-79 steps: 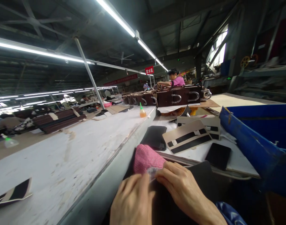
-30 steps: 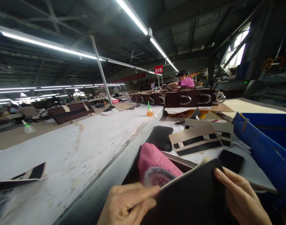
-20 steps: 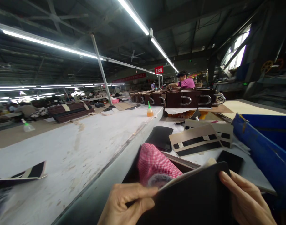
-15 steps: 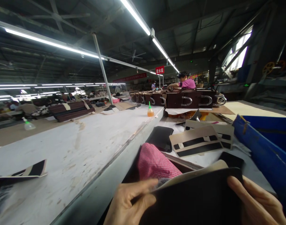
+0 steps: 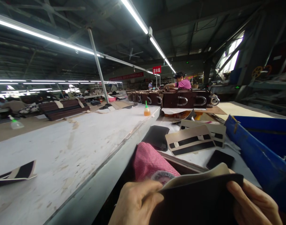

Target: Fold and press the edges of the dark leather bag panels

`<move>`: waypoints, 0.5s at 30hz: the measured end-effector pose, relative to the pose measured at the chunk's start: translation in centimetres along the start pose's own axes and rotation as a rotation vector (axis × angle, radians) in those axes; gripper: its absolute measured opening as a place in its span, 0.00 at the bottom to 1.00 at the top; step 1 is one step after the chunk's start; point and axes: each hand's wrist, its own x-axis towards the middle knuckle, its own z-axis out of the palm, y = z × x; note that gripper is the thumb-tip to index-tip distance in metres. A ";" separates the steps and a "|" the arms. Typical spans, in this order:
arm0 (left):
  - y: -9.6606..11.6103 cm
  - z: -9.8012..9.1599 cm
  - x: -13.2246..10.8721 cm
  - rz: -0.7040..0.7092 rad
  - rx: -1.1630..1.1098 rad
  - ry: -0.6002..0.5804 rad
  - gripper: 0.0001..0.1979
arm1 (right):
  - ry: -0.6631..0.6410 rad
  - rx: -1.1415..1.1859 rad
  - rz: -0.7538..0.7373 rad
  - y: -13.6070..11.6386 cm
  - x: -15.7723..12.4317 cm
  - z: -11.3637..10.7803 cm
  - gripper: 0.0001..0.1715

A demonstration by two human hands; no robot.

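Observation:
Low in the head view, a black flexible panel (image 5: 196,200) with a beige backing is held between both hands, its top edge curling and the two layers slightly parted. My left hand (image 5: 138,200) pinches its upper left edge between thumb and fingers. At the upper right corner my right hand (image 5: 253,197) grips it, thumb in front and fingers behind. Just beyond lies a flat black piece (image 5: 220,160). Farther off are a beige panel with black strips (image 5: 191,139) and a stack of black pieces (image 5: 156,137).
A pink checked cloth (image 5: 150,159) bulges beside the table edge. The long white-topped table (image 5: 91,140) bears an orange glue bottle (image 5: 147,110). At right stands a blue bin (image 5: 251,147). Dark bag panels with handles (image 5: 180,99) line the back, near a person in pink (image 5: 184,83).
The view has turned slightly right, so the surroundings sit farther left. Both hands keep hold of the black panel, which sits a little lower, uncovering more of the flat black piece.

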 end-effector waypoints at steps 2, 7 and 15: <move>0.2 0.2 0.0 0.016 0.002 0.001 0.15 | -0.012 -0.013 -0.027 0.0 0.1 0.0 0.20; -0.1 0.6 -0.4 0.161 0.018 0.078 0.13 | -0.030 0.023 0.036 0.0 0.4 0.5 0.21; -1.5 0.1 -0.4 0.431 0.107 0.138 0.13 | -0.184 0.040 0.139 0.5 1.0 1.3 0.20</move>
